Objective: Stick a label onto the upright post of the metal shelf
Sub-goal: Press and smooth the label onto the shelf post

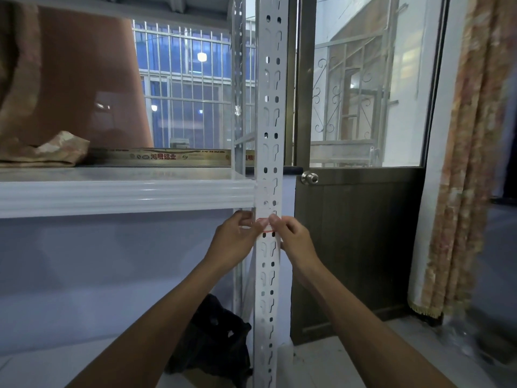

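The white perforated upright post (270, 113) of the metal shelf runs from top to bottom of the head view, just right of centre. A small white label with a red border (265, 224) lies against the post just below the shelf's front beam. My left hand (237, 242) pinches the label's left side, thumb on the post's face and fingers curled round its left edge. My right hand (291, 236) presses the label's right side with thumb and fingertip. Most of the label is hidden under my thumbs. Older pale labels sit on the post above it.
The white shelf beam (126, 196) meets the post from the left, with folded cloth (44, 151) and a long printed box (167, 157) on the shelf. A dark door with a round knob (309, 178) stands right of the post. A black bag (215, 340) lies on the floor. A patterned curtain (464, 163) hangs at far right.
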